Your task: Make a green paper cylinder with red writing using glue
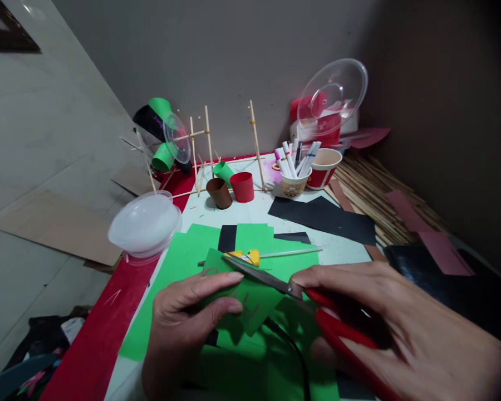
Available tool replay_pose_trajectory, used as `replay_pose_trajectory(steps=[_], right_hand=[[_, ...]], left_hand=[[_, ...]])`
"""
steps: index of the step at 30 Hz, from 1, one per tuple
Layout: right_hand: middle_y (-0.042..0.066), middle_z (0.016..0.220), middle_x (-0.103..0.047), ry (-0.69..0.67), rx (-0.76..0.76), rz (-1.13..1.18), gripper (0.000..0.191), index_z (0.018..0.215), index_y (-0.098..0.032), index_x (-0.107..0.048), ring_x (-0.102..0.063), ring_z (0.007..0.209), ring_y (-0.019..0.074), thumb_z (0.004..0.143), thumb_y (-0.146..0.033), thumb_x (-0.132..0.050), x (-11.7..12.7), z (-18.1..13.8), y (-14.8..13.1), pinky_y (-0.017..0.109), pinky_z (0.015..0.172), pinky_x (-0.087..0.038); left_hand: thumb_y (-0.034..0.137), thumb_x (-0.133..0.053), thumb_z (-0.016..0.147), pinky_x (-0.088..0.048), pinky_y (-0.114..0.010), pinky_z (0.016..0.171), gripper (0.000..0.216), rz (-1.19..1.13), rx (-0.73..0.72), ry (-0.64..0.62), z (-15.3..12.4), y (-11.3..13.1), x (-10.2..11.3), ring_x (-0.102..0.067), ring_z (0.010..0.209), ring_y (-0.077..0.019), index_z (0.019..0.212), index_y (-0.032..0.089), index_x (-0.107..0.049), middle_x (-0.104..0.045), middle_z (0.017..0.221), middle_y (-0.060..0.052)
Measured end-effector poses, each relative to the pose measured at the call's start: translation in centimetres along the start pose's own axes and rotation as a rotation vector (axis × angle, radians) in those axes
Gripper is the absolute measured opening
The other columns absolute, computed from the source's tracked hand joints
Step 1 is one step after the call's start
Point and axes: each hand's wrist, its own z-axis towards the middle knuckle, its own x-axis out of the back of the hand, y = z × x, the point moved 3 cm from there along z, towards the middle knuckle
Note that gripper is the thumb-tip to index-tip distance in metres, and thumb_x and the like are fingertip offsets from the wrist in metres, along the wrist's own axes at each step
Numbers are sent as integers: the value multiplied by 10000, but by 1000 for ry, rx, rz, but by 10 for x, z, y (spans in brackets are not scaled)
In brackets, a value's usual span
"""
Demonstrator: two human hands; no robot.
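Observation:
My left hand (187,317) pinches a small piece of green paper (250,298) between thumb and fingers, just above the table. My right hand (404,328) grips red-handled scissors (275,281). Their blades point left and lie across the top edge of that green piece, close to my left fingertips. Under both hands lie larger green sheets (175,267) with a black strip (227,238) among them. A glue gun with a yellow part (253,257) lies on the sheets just beyond the blades.
Farther back stand a brown paper cup (219,193), a red one (242,186), a stick frame (209,150) and a cup of markers (293,172). A clear lid (145,224) sits left, black paper (325,217) and bamboo sticks (371,186) right. The table's red edge (104,328) runs along the left.

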Motion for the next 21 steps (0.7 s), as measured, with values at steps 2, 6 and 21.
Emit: replay_pose_trajectory(steps=[2,6,21], right_hand=[[-8,1045,-800,-17,-14,12,288,1090,-367,-755,-767,922,269,828,-476,-709,-1,-2,1,261,563,-626],[-29,1054,-795,-39,-35,26,303,1115,-391,-739,-765,937,251,824,-474,-718,-2,-5,3,251,607,-633],[15,1044,-801,18,133,-27,283,1161,-319,-749,-754,922,243,891,-394,-708,-3,-8,4,268,662,-608]], left_hand=[[106,-889,634,-569,-124,559,475,-35,7,9,-1,-1,-1,-718,563,-100,910,483,-804,-801,710,122],[84,-889,622,-563,-121,549,497,-53,4,20,-1,-2,-3,-706,539,-96,914,477,-806,-791,680,119],[35,-820,629,-534,-50,626,516,-6,19,16,1,7,-4,-750,633,-69,861,495,-803,-801,745,155]])
